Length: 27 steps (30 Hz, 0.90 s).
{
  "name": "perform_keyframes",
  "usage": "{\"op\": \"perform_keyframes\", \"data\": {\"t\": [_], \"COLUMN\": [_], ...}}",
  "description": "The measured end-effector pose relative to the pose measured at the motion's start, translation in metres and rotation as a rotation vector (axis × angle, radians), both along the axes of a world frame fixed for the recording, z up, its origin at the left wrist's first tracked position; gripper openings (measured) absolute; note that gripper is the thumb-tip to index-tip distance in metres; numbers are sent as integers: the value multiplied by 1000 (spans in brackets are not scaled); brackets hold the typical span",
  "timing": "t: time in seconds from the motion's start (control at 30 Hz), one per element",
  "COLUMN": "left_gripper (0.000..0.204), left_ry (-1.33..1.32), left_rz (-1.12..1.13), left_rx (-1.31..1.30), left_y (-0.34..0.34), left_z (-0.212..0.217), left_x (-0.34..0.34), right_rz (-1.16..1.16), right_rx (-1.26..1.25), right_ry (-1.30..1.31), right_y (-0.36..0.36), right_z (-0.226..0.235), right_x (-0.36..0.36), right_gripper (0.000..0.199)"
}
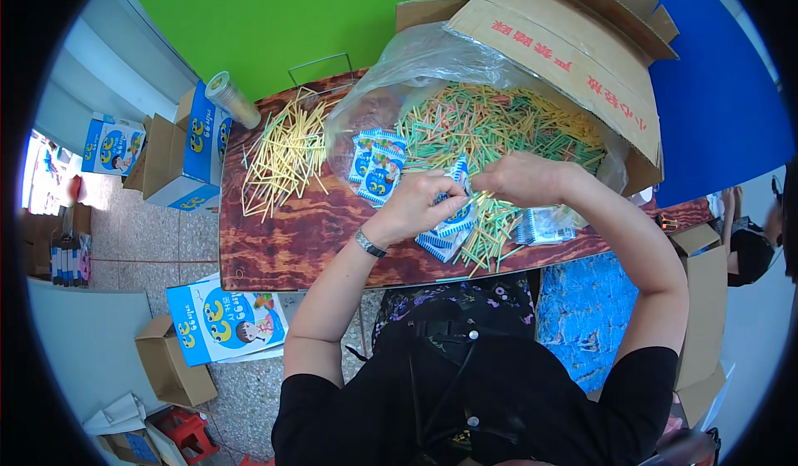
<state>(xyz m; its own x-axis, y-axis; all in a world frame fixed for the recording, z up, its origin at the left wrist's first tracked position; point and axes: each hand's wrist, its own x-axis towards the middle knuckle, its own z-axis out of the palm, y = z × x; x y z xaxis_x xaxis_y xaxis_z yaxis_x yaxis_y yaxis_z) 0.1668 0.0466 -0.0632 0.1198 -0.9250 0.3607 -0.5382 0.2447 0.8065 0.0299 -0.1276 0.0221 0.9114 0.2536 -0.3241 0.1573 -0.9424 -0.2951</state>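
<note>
The top (532, 391) is black and short-sleeved, the wristband (371, 245) grey.

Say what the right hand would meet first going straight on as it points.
Pointing left, the right hand would probably first meet the blue-and-white packet just ahead, though depth is unclear.

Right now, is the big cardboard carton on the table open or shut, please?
Open: coloured sticks and a clear plastic liner spill from the carton.

Left hand (416, 203), right hand (524, 177) close together, fingers (444, 185) curled; both forearms (334, 287) angled inward, elbows (670, 290) bent.
</note>
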Motion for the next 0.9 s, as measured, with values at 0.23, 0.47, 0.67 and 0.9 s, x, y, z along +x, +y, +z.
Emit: {"op": "perform_keyframes", "data": {"t": [0.23, 0.47, 0.67, 0.9], "left_gripper": [9, 11, 6, 12], "left_ry": [-197, -144, -226, -531], "left_rz": [65, 150, 519, 874], "left_rx": [-1, 21, 227, 268], "left_y": [3, 45, 129, 151], "left_z": [-3, -1, -13, -41], "left_x": [-3, 27, 84, 188], "right_rz": [-17, -104, -624, -788], "right_rx": [10, 305, 576, 714], "right_ry": [4, -10, 258, 464], "right_y": [1, -33, -53, -74], "right_z": [-19, -33, -23, -30], "right_x": [1, -6, -44, -78], "right_gripper": [13, 11, 19, 27]}}
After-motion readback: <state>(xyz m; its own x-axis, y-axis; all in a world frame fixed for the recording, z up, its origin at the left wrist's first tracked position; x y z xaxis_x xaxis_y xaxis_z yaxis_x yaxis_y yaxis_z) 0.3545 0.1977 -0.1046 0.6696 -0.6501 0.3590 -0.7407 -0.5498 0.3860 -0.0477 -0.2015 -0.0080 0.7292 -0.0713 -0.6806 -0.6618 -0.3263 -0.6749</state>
